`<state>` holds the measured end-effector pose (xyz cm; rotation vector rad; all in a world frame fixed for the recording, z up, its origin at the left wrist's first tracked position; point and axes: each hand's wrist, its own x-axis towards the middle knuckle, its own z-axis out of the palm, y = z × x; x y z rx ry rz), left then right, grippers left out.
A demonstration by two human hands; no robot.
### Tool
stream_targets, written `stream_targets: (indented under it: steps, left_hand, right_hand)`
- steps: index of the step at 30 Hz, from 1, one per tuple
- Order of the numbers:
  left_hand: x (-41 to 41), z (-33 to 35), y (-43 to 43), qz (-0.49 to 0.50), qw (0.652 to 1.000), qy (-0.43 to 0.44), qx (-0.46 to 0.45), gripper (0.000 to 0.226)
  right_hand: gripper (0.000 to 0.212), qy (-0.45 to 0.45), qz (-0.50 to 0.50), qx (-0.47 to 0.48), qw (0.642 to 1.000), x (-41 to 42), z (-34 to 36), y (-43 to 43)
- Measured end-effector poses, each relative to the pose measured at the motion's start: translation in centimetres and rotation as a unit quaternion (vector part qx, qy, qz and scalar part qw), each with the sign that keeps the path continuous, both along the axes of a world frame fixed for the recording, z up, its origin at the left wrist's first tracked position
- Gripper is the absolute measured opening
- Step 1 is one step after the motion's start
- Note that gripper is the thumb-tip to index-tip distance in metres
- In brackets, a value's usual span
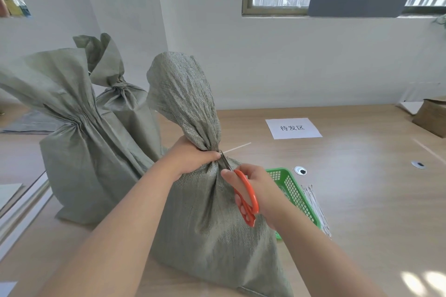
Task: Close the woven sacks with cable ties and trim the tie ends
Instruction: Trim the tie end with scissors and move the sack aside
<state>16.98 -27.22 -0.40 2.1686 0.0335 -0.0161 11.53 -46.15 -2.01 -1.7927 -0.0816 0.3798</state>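
A grey-green woven sack (212,231) stands upright in front of me on the wooden table (362,200). My left hand (193,157) grips its gathered neck. A white cable tie (237,146) circles the neck, and its loose tail sticks out to the right. My right hand (260,190) holds orange-handled scissors (245,196), whose blades point up at the base of the tie's tail. Two more sacks stand to the left: a near one (79,152) and a far one (118,96), both cinched at the neck.
A green plastic basket (293,190) sits right of the sack, partly hidden by my right hand. A bundle of white cable ties (316,207) lies beside it. A paper label (293,128) lies farther back. Cardboard (432,116) is at the far right. Two cable holes (300,170) pierce the tabletop.
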Motion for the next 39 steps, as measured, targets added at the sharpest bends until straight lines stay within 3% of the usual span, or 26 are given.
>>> stream_targets:
  steps: [4,8,20,39]
  left_hand:
    - [0.1,0.0,0.0,0.001,1.000,0.001,-0.002,0.070]
    - [0.4,-0.3,0.0,0.001,1.000,-0.001,-0.002,0.048]
    - [0.5,-0.2,-0.1,-0.022,1.000,-0.004,-0.019,0.033]
    - [-0.1,0.2,-0.2,-0.044,0.998,-0.006,-0.037,0.032]
  right_hand:
    - [0.037,-0.027,-0.012,-0.021,0.999,-0.1,-0.4,0.4]
    - [0.034,-0.050,-0.031,-0.042,0.997,-0.6,-1.3,1.3]
    - [0.032,-0.114,-0.065,-0.129,0.983,-0.7,-3.2,2.8]
    - [0.028,-0.125,-0.069,-0.141,0.980,-1.5,-3.5,3.0]
